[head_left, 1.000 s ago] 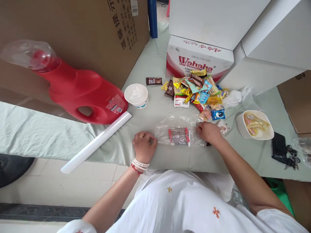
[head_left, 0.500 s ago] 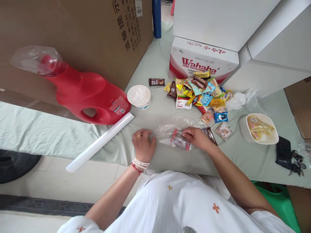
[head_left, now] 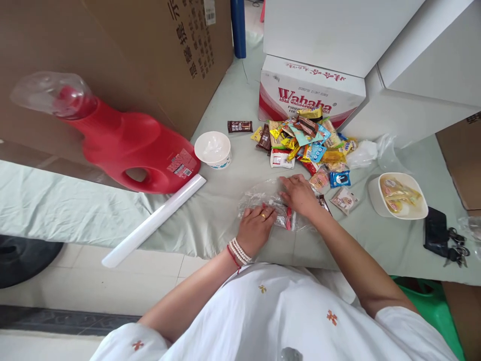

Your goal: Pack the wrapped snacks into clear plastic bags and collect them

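A clear plastic bag (head_left: 251, 194) lies flat on the cloth in front of me. On it, or inside it, sits a small packet with red ends (head_left: 289, 218), partly covered by my hands. My left hand (head_left: 256, 228), wearing a ring and beaded bracelet, rests over the packet's left part with its fingers laid flat. Just above and to the right, my right hand (head_left: 300, 194) touches the bag with fingers spread, its fingertips near the bag's upper edge. A dark brown wrapped snack (head_left: 323, 203) shows partly beside my right wrist.
Behind my hands is a heap of wrapped snacks (head_left: 296, 140) before a Wahaha box (head_left: 311, 95). A paper bowl (head_left: 213, 150), red jug (head_left: 143, 145) and white roll (head_left: 154, 220) are left. A white tub (head_left: 398, 210), black pouch (head_left: 436, 233) and keys (head_left: 457, 248) lie right.
My left hand has moved right, from bare cloth onto the packet. My right hand has let go of the packet and shifted up to the bag's upper right part.
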{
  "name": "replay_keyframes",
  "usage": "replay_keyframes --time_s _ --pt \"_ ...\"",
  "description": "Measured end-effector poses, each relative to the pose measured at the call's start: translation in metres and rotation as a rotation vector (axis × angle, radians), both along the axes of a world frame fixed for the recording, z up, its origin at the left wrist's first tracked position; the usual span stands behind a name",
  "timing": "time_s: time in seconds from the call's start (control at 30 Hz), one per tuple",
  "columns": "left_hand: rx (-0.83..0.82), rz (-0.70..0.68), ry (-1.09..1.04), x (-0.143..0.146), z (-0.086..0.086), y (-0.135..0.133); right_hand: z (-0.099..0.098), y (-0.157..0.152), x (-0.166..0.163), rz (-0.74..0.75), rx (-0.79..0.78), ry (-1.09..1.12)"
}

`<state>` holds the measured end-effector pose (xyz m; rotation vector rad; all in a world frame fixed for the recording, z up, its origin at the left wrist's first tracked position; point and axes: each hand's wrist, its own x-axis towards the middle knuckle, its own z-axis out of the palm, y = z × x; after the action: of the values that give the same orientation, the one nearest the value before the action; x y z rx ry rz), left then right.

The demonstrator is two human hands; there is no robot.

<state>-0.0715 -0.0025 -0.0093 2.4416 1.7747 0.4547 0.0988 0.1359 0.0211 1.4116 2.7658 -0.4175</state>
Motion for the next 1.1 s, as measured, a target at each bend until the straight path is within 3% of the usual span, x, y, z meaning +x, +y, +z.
replay_keyframes --time_s 0.13,0.23,0.43,0.53,0.7,0.8,0.9,1.0,1.1 --pt "-0.021 0.008 0.005 0.003 0.0 -0.002 -0.001 0.018 -0.006 -0.06 -0.148 -0.095" --pt "-0.047 0.011 0.002 0.007 0.002 -0.003 0.011 0.021 -0.002 0.018 -0.23 -0.032" --pt "-0.05 -0.008 -0.045 0.011 -0.003 -0.005 0.034 -0.029 0.008 0.192 -0.136 -0.118" --pt "-0.074 -0.029 -0.111 0.009 -0.01 -0.005 0.023 -0.063 0.012 0.182 -0.151 -0.126" --pt "-0.15 -0.019 -0.42 -0.009 -0.019 0.0 -0.008 -0.096 0.019 0.059 -0.158 0.102" --pt "-0.217 0.085 -0.702 -0.023 -0.015 0.003 -0.016 -0.107 0.017 -0.008 -0.16 0.133" --pt "-0.183 0.405 -0.847 -0.029 -0.001 0.011 -0.012 -0.115 0.01 0.005 -0.115 0.04" --pt "-0.196 0.6 -0.757 -0.02 0.017 0.023 -0.005 -0.117 0.003 0.055 -0.067 -0.044" --pt "-0.319 0.546 -0.593 -0.003 0.022 0.035 -0.002 -0.116 -0.001 0.076 -0.059 -0.074"
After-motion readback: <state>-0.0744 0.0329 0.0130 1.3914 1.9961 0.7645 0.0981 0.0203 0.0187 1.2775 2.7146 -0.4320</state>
